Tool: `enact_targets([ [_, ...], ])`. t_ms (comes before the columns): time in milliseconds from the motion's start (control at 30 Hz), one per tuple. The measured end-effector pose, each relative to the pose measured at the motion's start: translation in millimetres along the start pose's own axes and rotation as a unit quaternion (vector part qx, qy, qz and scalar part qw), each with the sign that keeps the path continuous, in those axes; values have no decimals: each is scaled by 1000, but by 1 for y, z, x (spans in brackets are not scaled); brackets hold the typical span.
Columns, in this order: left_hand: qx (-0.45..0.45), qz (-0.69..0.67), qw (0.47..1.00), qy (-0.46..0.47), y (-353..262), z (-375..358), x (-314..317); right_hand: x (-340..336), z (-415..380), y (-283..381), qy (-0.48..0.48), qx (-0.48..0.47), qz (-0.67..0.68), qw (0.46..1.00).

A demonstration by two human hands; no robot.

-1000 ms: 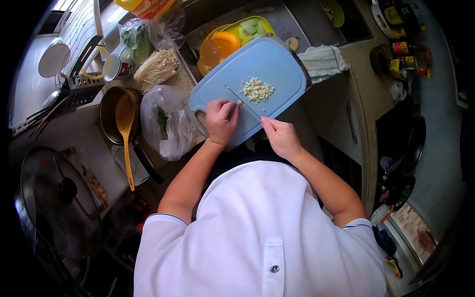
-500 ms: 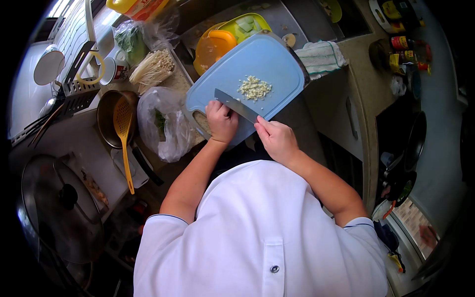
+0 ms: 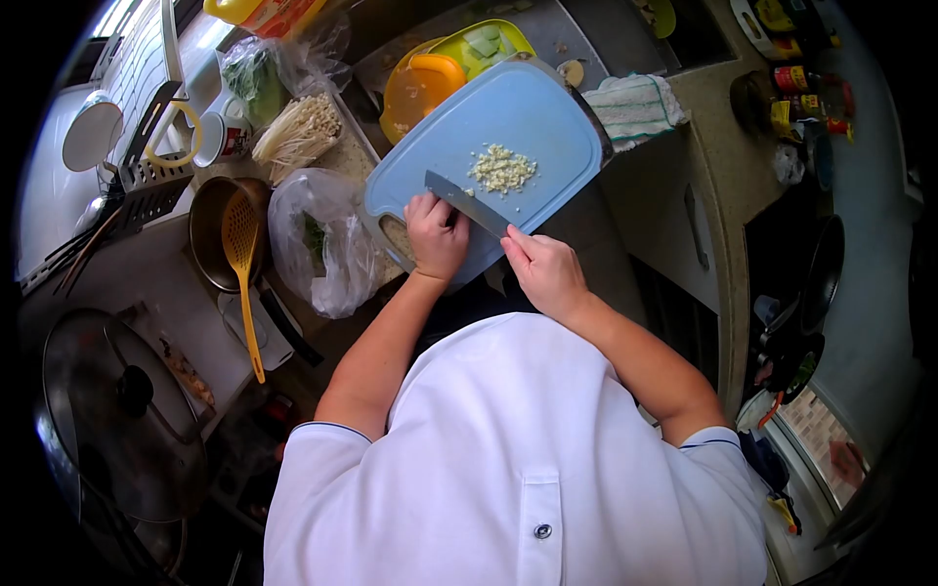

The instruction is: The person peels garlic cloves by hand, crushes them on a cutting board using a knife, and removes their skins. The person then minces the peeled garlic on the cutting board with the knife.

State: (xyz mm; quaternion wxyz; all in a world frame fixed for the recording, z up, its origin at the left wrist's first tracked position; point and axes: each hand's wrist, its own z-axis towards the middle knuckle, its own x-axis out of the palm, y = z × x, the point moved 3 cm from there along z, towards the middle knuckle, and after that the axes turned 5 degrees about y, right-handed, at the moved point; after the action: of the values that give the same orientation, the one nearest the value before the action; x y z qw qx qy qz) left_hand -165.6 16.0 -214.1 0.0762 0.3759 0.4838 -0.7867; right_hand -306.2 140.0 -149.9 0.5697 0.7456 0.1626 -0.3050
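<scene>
My right hand (image 3: 545, 273) is closed around the handle of a broad kitchen knife (image 3: 467, 203). The blade reaches across the blue cutting board (image 3: 528, 103), pointing to the upper left. Close to the near side of the blade, my left hand (image 3: 437, 236) rests on the board with its fingers curled in. Whatever lies under those fingers is hidden. Beyond the knife sits a small heap of finely chopped pale bits (image 3: 503, 168), which look like garlic.
Behind the board, an orange colander (image 3: 420, 93) and a green basket (image 3: 508, 37) stand in the sink (image 3: 557, 29). Enoki mushrooms (image 3: 298, 135), a plastic bag (image 3: 327, 264) and a pot (image 3: 207, 234) with a yellow slotted spoon (image 3: 240, 239) lie left. A towel (image 3: 635, 112) hangs right.
Both hands, the knife and the chopped heap look nearly the same. The whole view has shifted very slightly.
</scene>
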Motion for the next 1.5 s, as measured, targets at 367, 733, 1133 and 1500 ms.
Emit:
enact_targets([
  [367,-8,-2,1000,13,2,-1,0,2,1,1,10,30,49,998],
  [733,-6,-2,1000,7,2,-1,-2,3,2,1,13,49,85,995],
  [1133,22,24,999,-8,-4,4,-2,-5,8,0,36,63,119,990],
  [1500,4,51,998,-24,7,7,-15,-31,37,-18,133,82,95,983],
])
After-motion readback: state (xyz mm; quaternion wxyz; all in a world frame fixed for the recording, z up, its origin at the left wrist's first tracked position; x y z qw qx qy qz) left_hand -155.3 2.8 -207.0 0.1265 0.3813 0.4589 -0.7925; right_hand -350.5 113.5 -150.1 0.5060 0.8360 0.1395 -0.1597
